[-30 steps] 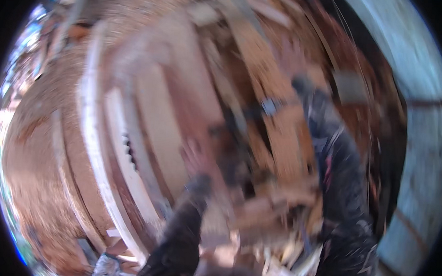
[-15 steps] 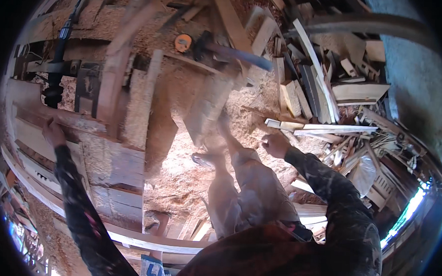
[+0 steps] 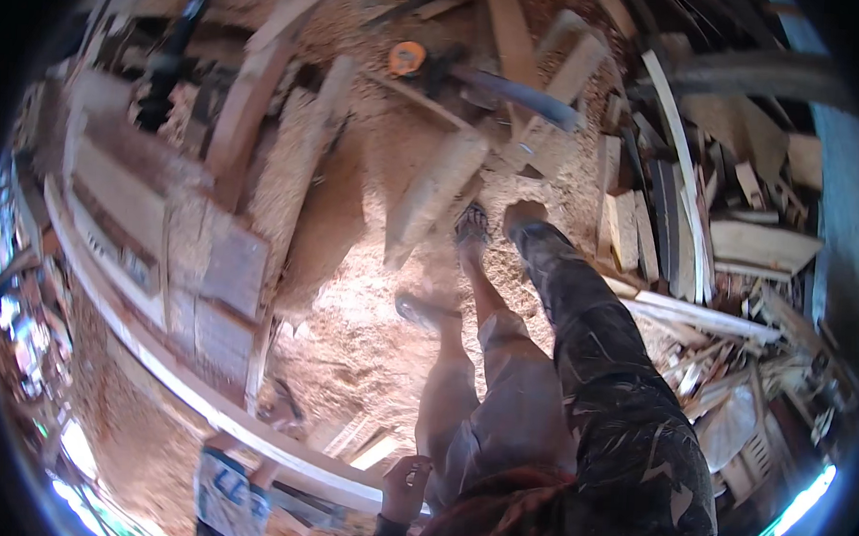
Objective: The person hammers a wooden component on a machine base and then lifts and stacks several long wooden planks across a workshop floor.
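**Plank by the outstretched right hand**

Reaching forward, the right hand [image 3: 525, 215] sits just beside a blurred wooden plank [image 3: 433, 196] tilted above the sawdust floor [image 3: 350, 341]; whether its grip pinches the plank cannot be told. The left hand [image 3: 405, 487] hangs low with fingers curled loosely, near the long pale beam [image 3: 185, 382]. Scrap boards [image 3: 699, 232] lie piled to the right.

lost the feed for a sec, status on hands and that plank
Right hand out front, nearest the plank, grip unclear. Left hand low by the hip, empty. Scrap wood and sawdust floor all around.
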Available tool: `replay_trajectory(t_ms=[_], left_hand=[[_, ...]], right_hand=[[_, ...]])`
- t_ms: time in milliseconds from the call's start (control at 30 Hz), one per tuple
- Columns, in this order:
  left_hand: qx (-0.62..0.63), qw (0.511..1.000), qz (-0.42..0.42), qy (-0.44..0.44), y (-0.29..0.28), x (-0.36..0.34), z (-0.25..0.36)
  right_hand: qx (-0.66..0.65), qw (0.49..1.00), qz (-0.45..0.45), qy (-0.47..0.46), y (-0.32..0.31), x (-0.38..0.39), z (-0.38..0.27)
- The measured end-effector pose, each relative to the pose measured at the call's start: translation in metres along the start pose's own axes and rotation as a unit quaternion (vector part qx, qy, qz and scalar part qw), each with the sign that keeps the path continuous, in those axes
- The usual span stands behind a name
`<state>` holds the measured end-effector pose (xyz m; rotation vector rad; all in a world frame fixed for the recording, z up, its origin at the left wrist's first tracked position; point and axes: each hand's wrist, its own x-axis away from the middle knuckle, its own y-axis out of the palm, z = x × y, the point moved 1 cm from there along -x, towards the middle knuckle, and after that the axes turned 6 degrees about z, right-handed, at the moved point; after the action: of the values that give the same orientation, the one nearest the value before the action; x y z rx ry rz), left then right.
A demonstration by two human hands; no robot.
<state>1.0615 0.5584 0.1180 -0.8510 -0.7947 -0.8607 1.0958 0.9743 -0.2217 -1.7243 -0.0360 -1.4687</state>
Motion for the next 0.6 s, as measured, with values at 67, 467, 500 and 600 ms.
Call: replay_trajectory(t_ms=[67, 467, 500, 600], left_hand=[[0.054, 0.998, 0.035, -0.002, 0.013, 0.024, -0.019], [0.216, 0.913, 0.304, 0.165, 0.081, 0.218, -0.131], [0.251, 0.9, 0.327, 0.141, 0.1, 0.249, -0.168], [0.23, 0.859, 0.42, 0.182, 0.176, 0.3, -0.291]], right_hand=[[0.038, 0.999, -0.017, 0.016, 0.047, 0.015, 0.027], [0.029, 0.956, 0.09, -0.279, 0.173, 0.311, 0.03], [0.132, 0.926, 0.107, -0.336, 0.192, 0.327, 0.007], [-0.002, 0.811, 0.078, -0.58, 0.257, 0.346, -0.064]])
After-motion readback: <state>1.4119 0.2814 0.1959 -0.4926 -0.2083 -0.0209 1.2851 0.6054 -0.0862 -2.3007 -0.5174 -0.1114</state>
